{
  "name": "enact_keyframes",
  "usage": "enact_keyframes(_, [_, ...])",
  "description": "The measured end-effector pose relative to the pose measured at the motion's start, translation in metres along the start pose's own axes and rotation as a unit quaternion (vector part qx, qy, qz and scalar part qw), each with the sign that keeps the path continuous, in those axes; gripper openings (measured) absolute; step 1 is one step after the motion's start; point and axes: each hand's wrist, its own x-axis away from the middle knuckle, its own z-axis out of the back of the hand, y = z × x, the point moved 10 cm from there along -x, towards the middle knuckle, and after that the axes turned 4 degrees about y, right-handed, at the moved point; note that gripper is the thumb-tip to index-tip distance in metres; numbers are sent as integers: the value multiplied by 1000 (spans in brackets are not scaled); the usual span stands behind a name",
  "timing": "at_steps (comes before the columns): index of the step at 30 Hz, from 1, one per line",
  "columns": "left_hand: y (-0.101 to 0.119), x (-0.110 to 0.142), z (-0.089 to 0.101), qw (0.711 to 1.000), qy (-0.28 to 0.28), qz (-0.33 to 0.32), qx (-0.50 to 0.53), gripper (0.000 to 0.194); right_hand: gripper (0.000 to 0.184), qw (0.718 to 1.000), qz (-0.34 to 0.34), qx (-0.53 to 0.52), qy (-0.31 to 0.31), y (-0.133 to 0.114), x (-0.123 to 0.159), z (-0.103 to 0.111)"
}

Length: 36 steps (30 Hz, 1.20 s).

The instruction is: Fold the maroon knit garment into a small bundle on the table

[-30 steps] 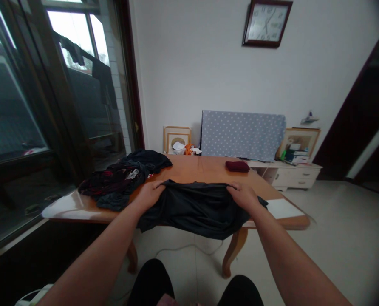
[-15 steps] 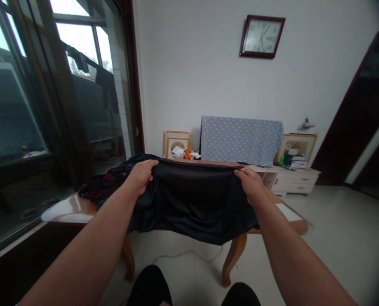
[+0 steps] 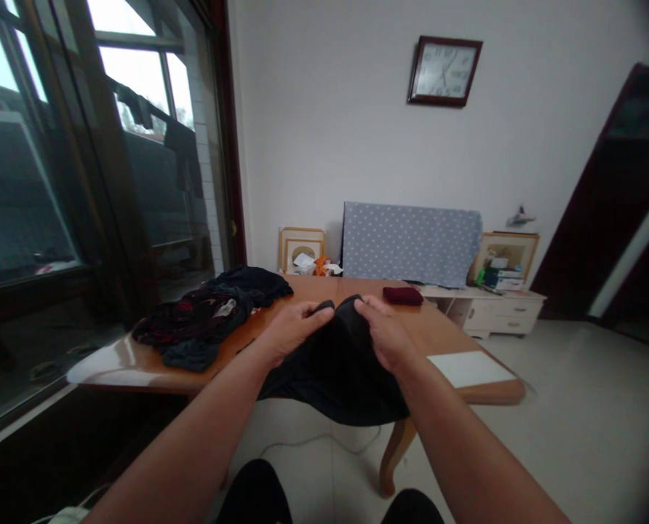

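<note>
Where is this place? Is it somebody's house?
It's probably a living room in someone's home. There's a wooden table with a pile of clothes on it, a clock on the wall, and a low white cabinet with drawers.

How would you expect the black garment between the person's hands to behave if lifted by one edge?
The black garment probably hangs limp, drooping in soft folds below the left hand and right hand. It seems light, gathered by fingertips alone.
</note>
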Motion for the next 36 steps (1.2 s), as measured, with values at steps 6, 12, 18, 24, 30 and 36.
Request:
enact_keyframes(6, [-7, 4, 5, 997, 69, -30, -24, 22, 31, 992, 11, 58, -112, -13, 11, -45])
enact_keyframes(12, [-1, -4, 61, 950, 152, -37, 270, 27, 25, 987, -11, 160, -10, 6, -16, -1])
enact_keyframes(18, [22, -5, 56, 908, 82, 9, 411, 27, 41, 970, 7, 171, -174, 18, -17, -54])
enact_keyframes(24, [1, -2, 51, 929, 104, 93, 342, 34, 33, 953, 52, 194, -228, 15, -9, -85])
enact_keyframes(30, [-30, -4, 80, 922, 153, 139, 327, 37, 15, 990, -49, 99, -87, 36, -39, -39])
enact_keyframes(36, [-84, 8, 92, 899, 202, 197, 334, 47, 22, 990, -46, -43, 127, 18, -64, 39])
